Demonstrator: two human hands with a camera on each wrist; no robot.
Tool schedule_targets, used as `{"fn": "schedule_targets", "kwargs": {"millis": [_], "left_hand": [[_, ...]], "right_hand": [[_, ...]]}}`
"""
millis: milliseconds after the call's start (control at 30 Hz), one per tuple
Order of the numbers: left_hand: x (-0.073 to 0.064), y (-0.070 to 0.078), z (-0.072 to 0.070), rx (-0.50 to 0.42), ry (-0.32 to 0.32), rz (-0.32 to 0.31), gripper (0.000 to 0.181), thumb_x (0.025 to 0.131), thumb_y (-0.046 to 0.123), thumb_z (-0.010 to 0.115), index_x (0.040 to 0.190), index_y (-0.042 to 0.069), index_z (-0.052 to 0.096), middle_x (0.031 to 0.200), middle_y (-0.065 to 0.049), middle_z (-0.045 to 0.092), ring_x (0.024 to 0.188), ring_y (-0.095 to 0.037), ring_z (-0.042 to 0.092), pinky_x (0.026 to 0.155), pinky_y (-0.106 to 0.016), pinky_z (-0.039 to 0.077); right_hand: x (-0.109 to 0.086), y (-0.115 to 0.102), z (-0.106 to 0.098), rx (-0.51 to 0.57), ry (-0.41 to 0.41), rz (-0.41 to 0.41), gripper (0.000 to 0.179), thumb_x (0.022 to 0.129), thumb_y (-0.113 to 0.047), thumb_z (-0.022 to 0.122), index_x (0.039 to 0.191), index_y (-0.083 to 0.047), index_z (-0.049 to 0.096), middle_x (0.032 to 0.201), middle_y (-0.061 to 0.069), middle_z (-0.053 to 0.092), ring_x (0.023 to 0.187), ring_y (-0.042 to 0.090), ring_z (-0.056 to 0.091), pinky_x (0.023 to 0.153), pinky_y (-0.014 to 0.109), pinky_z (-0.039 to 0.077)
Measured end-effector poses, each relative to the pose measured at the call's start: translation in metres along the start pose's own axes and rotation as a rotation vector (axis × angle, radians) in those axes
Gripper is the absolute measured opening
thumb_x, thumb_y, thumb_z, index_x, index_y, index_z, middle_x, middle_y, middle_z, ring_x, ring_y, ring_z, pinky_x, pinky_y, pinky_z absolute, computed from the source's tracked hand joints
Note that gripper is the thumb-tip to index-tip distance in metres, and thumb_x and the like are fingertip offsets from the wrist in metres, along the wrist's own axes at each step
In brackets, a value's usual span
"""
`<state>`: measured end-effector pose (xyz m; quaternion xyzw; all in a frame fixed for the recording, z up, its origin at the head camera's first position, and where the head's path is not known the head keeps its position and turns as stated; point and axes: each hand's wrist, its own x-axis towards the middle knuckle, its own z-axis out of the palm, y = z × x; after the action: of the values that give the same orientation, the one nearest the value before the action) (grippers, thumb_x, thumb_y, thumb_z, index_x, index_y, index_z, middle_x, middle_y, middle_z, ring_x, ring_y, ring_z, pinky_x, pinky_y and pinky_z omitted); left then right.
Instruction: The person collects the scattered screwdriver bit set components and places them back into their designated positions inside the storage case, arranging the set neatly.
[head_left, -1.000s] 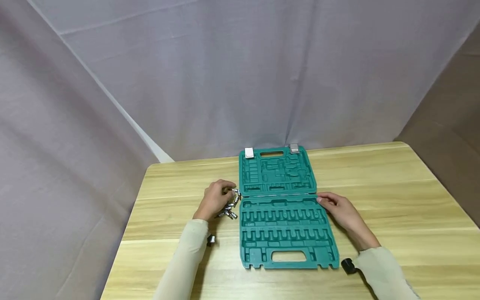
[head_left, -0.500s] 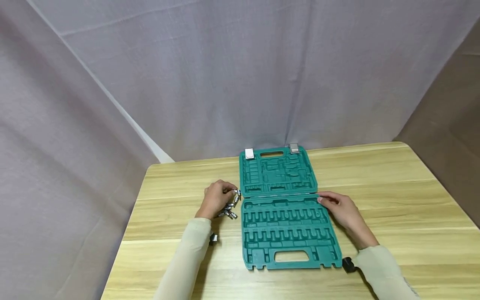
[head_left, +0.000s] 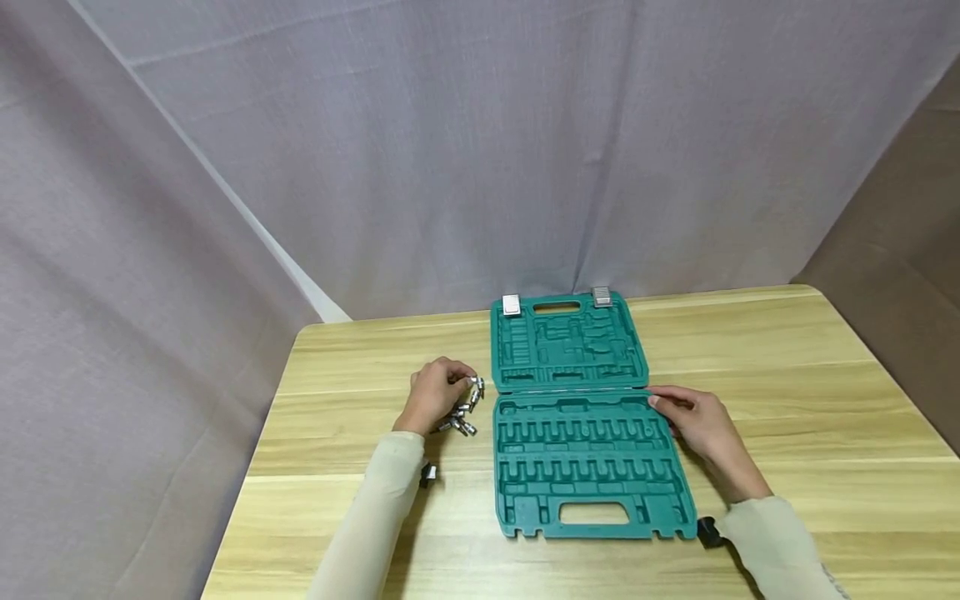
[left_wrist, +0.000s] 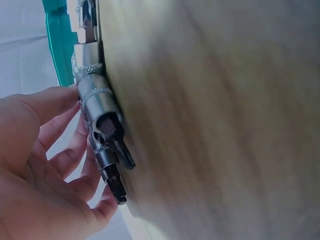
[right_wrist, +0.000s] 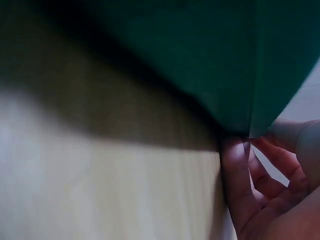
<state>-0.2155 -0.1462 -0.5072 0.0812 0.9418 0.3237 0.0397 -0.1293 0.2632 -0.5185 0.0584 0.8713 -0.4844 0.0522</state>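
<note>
A green plastic socket case (head_left: pixel 527 507) lies unfolded flat on the table, with moulded slots in both halves. At its right side, by the hinge, my right hand (head_left: pixel 701 421) pinches the case's edge between thumb and fingers; the right wrist view shows the thumb (right_wrist: pixel 236 155) at the green corner. Left of the case lie several silver bit sockets (head_left: pixel 465 427) in a loose cluster. My left hand (head_left: pixel 433 393) pinches one at the cluster's far end. In the left wrist view, the sockets (left_wrist: pixel 100 100) show knurled bands and dark bits, with the fingers partly hidden behind them.
The wooden table (head_left: pixel 345 375) reaches back to a grey curtain (head_left: pixel 450 167). Two metal latches (head_left: pixel 511 305) stand at the case's far edge. Dark wrist camera mounts (head_left: pixel 708 532) sit under the sleeves.
The case has slid a little to the right, with my right hand moving along at its edge. My left hand has stayed nearly in place at the bit sockets.
</note>
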Motion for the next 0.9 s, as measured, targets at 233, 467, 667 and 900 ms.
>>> {"fn": "schedule_targets", "kwargs": {"millis": [233, 467, 667, 900], "left_hand": [[0.001, -0.002, -0.005, 0.017, 0.002, 0.007, 0.015, 0.101, 0.020, 0.072, 0.112, 0.017, 0.081, 0.111, -0.001, 0.079, 0.114, -0.027, 0.069, 0.107, -0.056, 0.037], [-0.009, 0.013, -0.008, -0.066, 0.063, 0.032, 0.028, 0.103, 0.020, 0.069, 0.127, 0.006, 0.075, 0.115, -0.012, 0.073, 0.106, -0.029, 0.071, 0.098, -0.049, 0.055], [-0.004, 0.026, -0.001, -0.126, 0.036, 0.046, 0.031, 0.106, 0.022, 0.066, 0.128, 0.002, 0.073, 0.096, -0.008, 0.077, 0.073, -0.015, 0.070, 0.065, -0.032, 0.057], [-0.002, 0.036, 0.009, -0.147, -0.051, 0.013, 0.028, 0.104, 0.023, 0.069, 0.123, 0.003, 0.077, 0.081, -0.004, 0.076, 0.052, -0.008, 0.054, 0.048, -0.025, 0.042]], "right_hand": [[0.001, 0.004, -0.003, -0.010, -0.013, 0.016, 0.049, 0.111, -0.036, 0.057, 0.142, 0.001, 0.064, 0.133, 0.029, 0.066, 0.076, 0.009, 0.063, 0.064, 0.028, 0.056], [0.005, 0.005, 0.001, 0.026, -0.024, 0.003, 0.048, 0.109, -0.034, 0.060, 0.141, 0.003, 0.064, 0.128, 0.028, 0.068, 0.071, 0.009, 0.063, 0.062, 0.028, 0.056], [0.005, 0.006, 0.001, 0.040, -0.022, 0.005, 0.047, 0.109, -0.031, 0.062, 0.141, 0.003, 0.064, 0.116, 0.019, 0.071, 0.066, 0.011, 0.061, 0.060, 0.029, 0.054], [0.004, 0.004, -0.001, 0.068, -0.037, 0.005, 0.046, 0.110, -0.029, 0.061, 0.141, 0.005, 0.063, 0.102, 0.011, 0.071, 0.064, 0.011, 0.060, 0.059, 0.029, 0.054]]}}
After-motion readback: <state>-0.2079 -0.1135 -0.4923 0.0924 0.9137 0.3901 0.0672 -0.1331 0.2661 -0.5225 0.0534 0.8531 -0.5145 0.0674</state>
